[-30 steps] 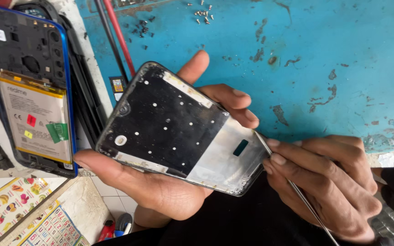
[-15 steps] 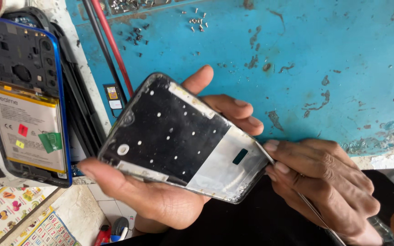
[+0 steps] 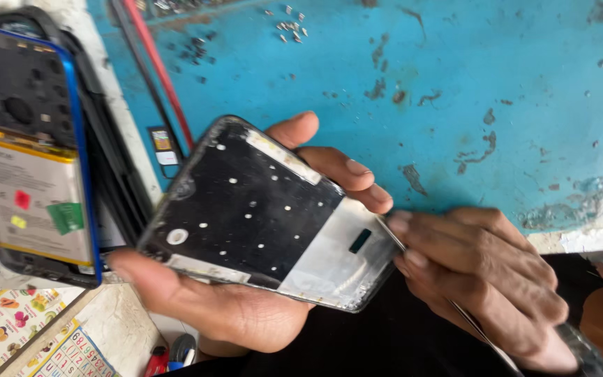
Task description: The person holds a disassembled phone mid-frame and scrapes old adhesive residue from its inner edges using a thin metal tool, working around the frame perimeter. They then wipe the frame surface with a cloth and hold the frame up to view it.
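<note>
The left hand (image 3: pixel 211 307) is clamped on the phone frame (image 3: pixel 266 216) from beneath, above the blue mat's (image 3: pixel 455 84) near edge. The right hand (image 3: pixel 483 279) pinches a thin tool (image 3: pixel 476 328) at the frame's right edge. An opened phone (image 3: pixel 29 153) lies left; open mat stretches far right.

Free room lies chiefly over the scuffed blue-painted worktop (image 3: pixel 525 91), whose right and upper-right areas carry only chipped patches. A small cluster of loose silver screws (image 3: pixel 291 29) sits near the top edge. A red rod and a black cable (image 3: pixel 149 77) run diagonally down the left part of the blue surface, ending by a small card tray (image 3: pixel 163 146). The left margin is blocked by the opened blue-framed phone body with its battery exposed (image 3: pixel 29 174). The centre is occupied by the black-and-silver phone mid-frame (image 3: pixel 266 216), cradled in the left hand (image 3: pixel 225 307), with the right hand (image 3: pixel 483 279) touching its right edge.
</note>
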The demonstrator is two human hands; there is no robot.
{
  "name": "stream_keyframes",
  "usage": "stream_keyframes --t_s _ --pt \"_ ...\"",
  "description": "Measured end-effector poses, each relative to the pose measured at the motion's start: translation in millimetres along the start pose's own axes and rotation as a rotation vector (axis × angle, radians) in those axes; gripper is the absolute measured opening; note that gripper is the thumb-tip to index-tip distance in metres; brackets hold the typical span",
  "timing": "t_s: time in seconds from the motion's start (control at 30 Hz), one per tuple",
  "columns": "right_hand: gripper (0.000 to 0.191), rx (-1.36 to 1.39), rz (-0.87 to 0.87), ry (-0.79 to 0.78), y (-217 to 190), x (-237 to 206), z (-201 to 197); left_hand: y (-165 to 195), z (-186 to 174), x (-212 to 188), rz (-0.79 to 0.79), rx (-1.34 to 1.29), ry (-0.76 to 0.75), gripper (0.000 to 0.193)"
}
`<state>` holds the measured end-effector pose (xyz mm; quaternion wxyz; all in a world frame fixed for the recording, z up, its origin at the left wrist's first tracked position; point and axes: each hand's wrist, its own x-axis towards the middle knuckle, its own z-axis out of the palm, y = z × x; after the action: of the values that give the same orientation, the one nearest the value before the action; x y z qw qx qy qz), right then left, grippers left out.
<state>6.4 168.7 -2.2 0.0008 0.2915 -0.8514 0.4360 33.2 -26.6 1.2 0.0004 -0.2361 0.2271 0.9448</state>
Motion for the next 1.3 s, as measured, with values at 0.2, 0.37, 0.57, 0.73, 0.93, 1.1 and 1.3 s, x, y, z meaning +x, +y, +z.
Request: stream_keyframes --t_s 0.2,0.37,0.57,0.73,0.93,1.1,1.3 --pt "0.026 -0.038 0.011 -0.019 1.4 2.1 1.8 -2.2 -3.5 1.1 0.055 -0.039 -0.14 0.126" --pt "0.027 -0.047 -0.038 -0.013 3.0 6.6 -1.5 -2.9 -6.8 2.1 0.008 -0.043 -0.165 0.122" --pt "0.027 -0.085 -0.124 0.023 -0.3 22.5 0.0 -12.1 -11.8 3.9 0.091 -0.015 -0.195 0.117" --pt "0.026 -0.094 -0.103 0.07 -9.2 37.7 4.1 -10.1 -12.1 4.7 0.067 0.147 -0.197 0.116" --pt "0.029 -0.106 -0.157 0.096 -15.6 52.3 7.4 -8.8 -2.2 10.4 0.087 0.124 -0.232 0.114" --pt "0.025 -0.184 -0.151 0.095 -16.5 54.5 8.6 -4.3 -2.7 8.0 0.041 0.19 -0.215 0.116" --pt "0.026 -0.287 -0.116 0.13 -18.7 45.0 4.3 -10.0 -20.7 0.0 -0.08 0.119 -0.268 0.121"
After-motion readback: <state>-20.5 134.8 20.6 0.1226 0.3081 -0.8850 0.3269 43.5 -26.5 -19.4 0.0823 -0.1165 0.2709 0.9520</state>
